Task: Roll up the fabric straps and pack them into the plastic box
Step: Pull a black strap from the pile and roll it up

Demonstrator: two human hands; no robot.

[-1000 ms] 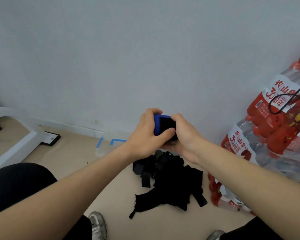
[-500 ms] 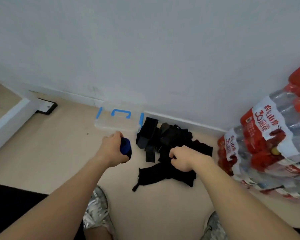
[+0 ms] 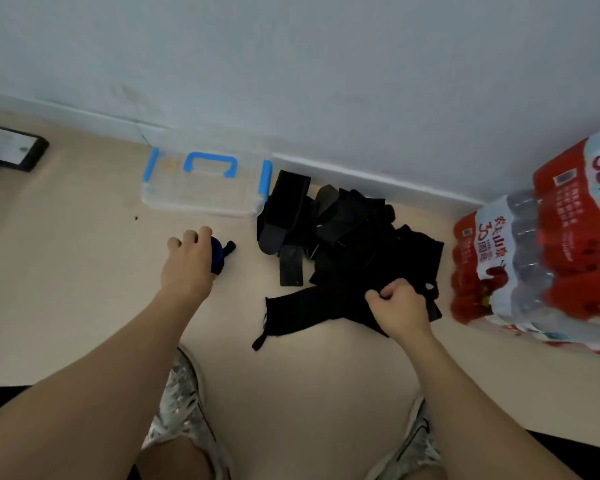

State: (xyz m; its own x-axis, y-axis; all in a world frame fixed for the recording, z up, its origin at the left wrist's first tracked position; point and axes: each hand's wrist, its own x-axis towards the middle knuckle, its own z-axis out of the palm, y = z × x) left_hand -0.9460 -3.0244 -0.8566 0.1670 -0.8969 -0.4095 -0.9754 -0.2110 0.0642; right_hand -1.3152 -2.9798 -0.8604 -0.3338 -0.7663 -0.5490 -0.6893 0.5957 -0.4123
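A clear plastic box [image 3: 174, 199] with blue latches and a blue handle stands closed on the floor against the wall. My left hand [image 3: 187, 265] holds a rolled blue and black strap [image 3: 219, 256] low over the floor, just in front of the box. To the right of the box lies a pile of loose black fabric straps [image 3: 347, 237]. My right hand [image 3: 397, 306] grips a black strap at the near edge of that pile.
A shrink-wrapped pack of water bottles [image 3: 548, 251] with red labels lies at the right by the wall. My two shoes [image 3: 184, 407] rest on the beige floor near me. A white furniture leg with a black foot [image 3: 18, 150] sits at the far left.
The hands, joined on the roll in front of the wall, separated. The left one carried the roll down towards the box; the right one dropped onto the pile and took hold of a strap.
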